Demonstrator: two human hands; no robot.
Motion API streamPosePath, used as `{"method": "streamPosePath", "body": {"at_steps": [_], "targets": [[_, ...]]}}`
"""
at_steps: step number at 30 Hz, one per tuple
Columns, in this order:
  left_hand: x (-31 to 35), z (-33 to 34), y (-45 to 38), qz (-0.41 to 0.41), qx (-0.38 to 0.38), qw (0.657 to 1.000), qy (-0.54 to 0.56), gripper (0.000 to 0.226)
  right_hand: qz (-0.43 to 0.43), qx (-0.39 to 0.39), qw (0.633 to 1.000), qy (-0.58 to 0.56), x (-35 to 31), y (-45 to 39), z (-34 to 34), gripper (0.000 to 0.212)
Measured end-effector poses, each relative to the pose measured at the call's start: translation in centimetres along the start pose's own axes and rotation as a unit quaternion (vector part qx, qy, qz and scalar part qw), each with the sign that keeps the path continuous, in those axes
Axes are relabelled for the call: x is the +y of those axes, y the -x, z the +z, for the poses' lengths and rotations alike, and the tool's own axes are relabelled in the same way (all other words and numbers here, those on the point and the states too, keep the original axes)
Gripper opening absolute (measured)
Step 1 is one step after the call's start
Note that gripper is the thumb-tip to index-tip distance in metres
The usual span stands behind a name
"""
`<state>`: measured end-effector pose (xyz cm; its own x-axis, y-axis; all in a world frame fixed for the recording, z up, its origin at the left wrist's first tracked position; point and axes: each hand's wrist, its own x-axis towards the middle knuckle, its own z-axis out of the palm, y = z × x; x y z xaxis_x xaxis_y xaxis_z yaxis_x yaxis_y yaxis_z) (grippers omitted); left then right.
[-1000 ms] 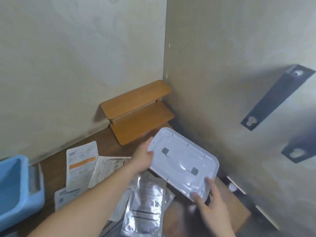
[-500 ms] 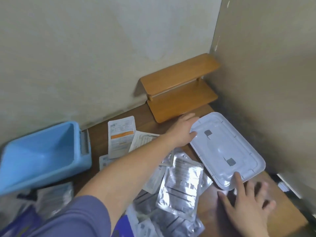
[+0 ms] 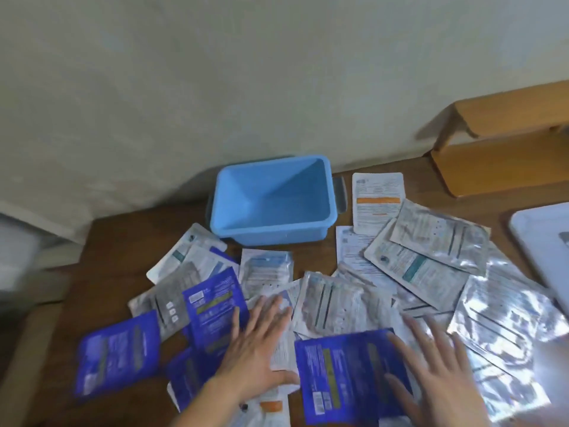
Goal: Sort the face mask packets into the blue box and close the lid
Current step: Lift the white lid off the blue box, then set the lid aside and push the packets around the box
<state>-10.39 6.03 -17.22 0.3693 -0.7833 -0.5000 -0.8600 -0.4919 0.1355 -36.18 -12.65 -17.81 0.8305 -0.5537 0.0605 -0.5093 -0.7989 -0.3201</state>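
Currently, we have both hands spread flat, fingers splayed and gripping nothing, over a loose heap of face mask packets on the desk. Our left hand (image 3: 255, 349) presses on a white packet, its thumb side just beside a dark blue packet (image 3: 215, 315); our right hand (image 3: 431, 374) lies partly on a larger blue packet (image 3: 345, 374) and partly on the silver foil packets (image 3: 505, 328) that fan out to its right. The blue box (image 3: 274, 198) stands beyond both hands, open and apparently empty, against the wall; the white lid (image 3: 542, 241) lies well beyond the right hand, cut by the frame edge. We judge the sorting not yet begun. Several risks follow from this layout. The packets overlap heavily and look glossy, so lifting one may drag or slide its neighbours, and those nearest us may slip off the desk edge. The outlying blue packet (image 3: 117, 359), left of the left hand, could be overlooked. Flat packets give little purchase to open palms, so a pinch at a free edge would probably be needed. Packets dropped in crookedly could stand above the rim and keep the lid from seating. Motion blur limits how finely we can read the overlaps.
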Motion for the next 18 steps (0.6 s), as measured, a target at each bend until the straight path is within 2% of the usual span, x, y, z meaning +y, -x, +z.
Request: {"method": "streamPosePath", "body": {"at_steps": [1,2,4,6,10,18], "targets": [[-0.5,0.3,0.2,0.008,-0.001,1.000,-0.003,0.120,-0.055,-0.003,0.998,0.018,-3.7,-1.7,-0.2,0.059],[-1.0,0.6,0.2,0.013,0.001,1.000,-0.003,0.123,-0.084,-0.051,0.994,0.042,-5.2,-2.6,1.8,0.069],[-1.5,0.9,0.1,0.014,0.014,1.000,0.003,0.124,-0.098,-0.132,0.982,0.090,-7.6,-4.2,4.2,0.089],[-2.1,1.2,0.0,0.011,0.035,0.999,-0.006,0.122,-0.108,-0.150,0.977,0.106,-8.7,-5.4,5.8,0.097],[-4.0,1.4,0.4,-0.008,0.055,0.998,-0.007,0.121,-0.127,-0.189,0.966,0.125,-8.5,-5.8,6.5,0.094],[-10.9,1.4,1.7,-0.064,0.055,0.996,-0.030,0.123,-0.028,-0.178,0.970,0.165,-2.1,-7.9,3.6,0.086]]}}
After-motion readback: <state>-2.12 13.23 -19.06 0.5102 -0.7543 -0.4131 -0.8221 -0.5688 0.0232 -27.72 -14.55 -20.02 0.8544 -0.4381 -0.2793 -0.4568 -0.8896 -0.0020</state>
